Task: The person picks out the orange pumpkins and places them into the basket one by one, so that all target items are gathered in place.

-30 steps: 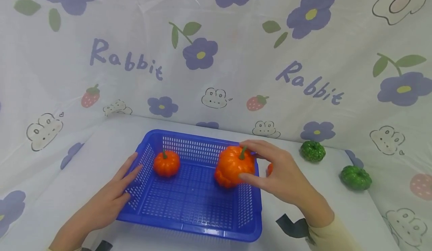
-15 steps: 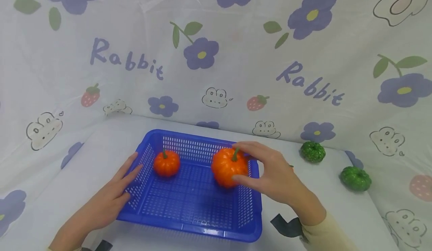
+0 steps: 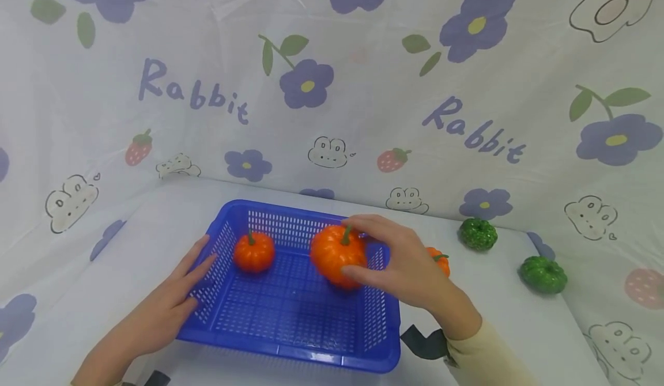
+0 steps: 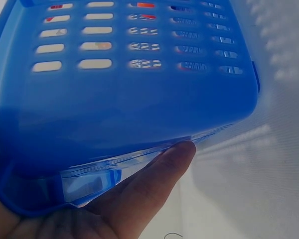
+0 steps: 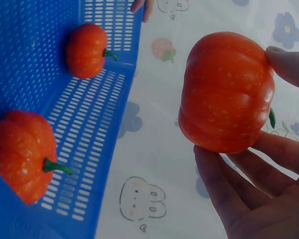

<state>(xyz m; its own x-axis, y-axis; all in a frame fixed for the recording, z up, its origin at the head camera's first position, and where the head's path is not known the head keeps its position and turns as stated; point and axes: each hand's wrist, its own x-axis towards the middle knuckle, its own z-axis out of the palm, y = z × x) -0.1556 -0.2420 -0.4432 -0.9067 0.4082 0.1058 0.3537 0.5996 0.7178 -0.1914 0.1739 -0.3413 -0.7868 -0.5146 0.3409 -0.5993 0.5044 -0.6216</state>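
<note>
My right hand (image 3: 396, 262) holds an orange pumpkin (image 3: 334, 253) by its side, thumb and fingers round it, over the right part of a blue slotted basket (image 3: 287, 348). In the right wrist view the held pumpkin (image 5: 226, 92) hangs beyond the basket's rim (image 5: 117, 129), and two more orange pumpkins lie inside. The smaller-looking one (image 3: 254, 252) sits near the left wall; the other (image 5: 25, 154) is mostly hidden by the held one from the head. My left hand (image 3: 158, 308) lies against the basket's left side with fairly straight fingers touching the rim and outer wall.
Another orange pumpkin (image 3: 439, 259) stands on the white table (image 3: 493, 311), partly behind my right hand. Farther right are a speckled green pumpkin (image 3: 478, 234) and a smooth green one (image 3: 543, 275). A printed cloth (image 3: 358, 109) hangs behind the table.
My right hand has moved left with the pumpkin, farther over the basket. More of the orange pumpkin on the table now shows behind it. The left hand and basket keep their place.
</note>
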